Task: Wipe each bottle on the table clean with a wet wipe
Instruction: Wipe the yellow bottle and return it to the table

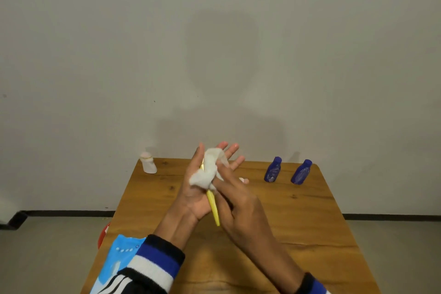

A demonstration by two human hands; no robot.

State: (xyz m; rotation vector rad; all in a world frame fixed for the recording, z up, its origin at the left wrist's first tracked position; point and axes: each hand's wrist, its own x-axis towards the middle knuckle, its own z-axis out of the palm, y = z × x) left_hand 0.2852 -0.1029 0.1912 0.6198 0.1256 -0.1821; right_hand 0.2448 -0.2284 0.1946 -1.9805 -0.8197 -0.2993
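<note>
A slim yellow bottle (pixel 213 207) lies edge-on in the palm of my left hand (pixel 198 193), whose fingers are spread and point up. A crumpled white wet wipe (pixel 207 172) covers the bottle's upper end. My right hand (pixel 238 205) comes in from the right and presses the wipe against the bottle with its fingers. Both hands are raised over the middle of the wooden table (pixel 298 222). A white bottle (pixel 149 164) stands at the far left corner. Two dark blue bottles (pixel 272 170) (pixel 301 172) stand side by side at the far right.
A blue and white wipes pack (pixel 114 262) lies at the table's near left edge, partly under my left sleeve. Something red (pixel 103 234) shows on the floor beside the left edge. A plain wall rises right behind the table.
</note>
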